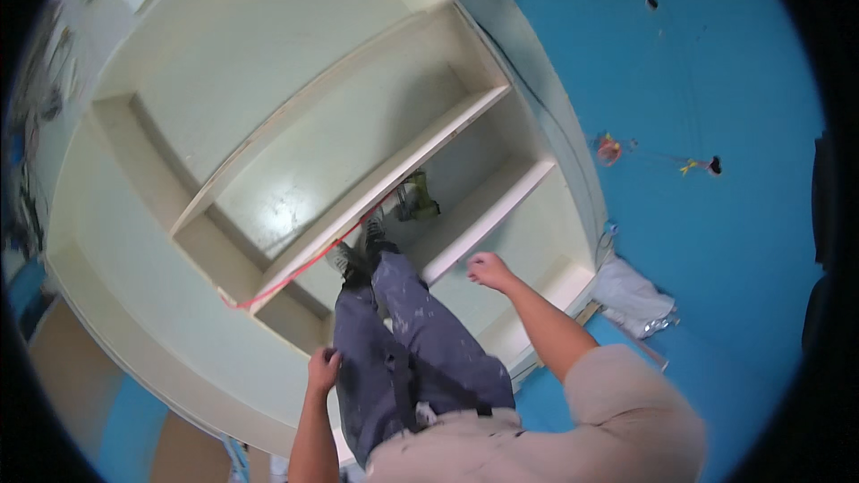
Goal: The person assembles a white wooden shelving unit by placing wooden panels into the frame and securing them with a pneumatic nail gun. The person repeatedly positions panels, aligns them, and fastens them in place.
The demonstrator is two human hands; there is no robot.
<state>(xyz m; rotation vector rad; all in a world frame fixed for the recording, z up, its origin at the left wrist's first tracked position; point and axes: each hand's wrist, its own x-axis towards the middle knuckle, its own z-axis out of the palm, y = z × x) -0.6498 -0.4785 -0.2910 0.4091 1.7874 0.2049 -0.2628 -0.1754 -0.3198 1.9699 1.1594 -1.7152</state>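
My left hand (324, 368) hangs beside my left thigh, its fingers curled in, with nothing seen in them. Out in front on the right, my right hand (488, 270) is closed in a loose fist above a white board edge, apart from it; nothing sticks out of it. My feet stand inside a large white curved frame (358, 201) divided by boards into compartments. Near my shoes, a yellow-green and black tool (420, 199), apparently a cordless drill, sits between two of the boards. A red cord (304, 268) runs along one board.
A blue surface (707, 80) rises on the right, with coloured wires (608, 148) coming out of it. A white sack (631, 291) lies by the frame's right edge. Brown panels (72, 349) are at the lower left. Cluttered items (49, 98) line the far left.
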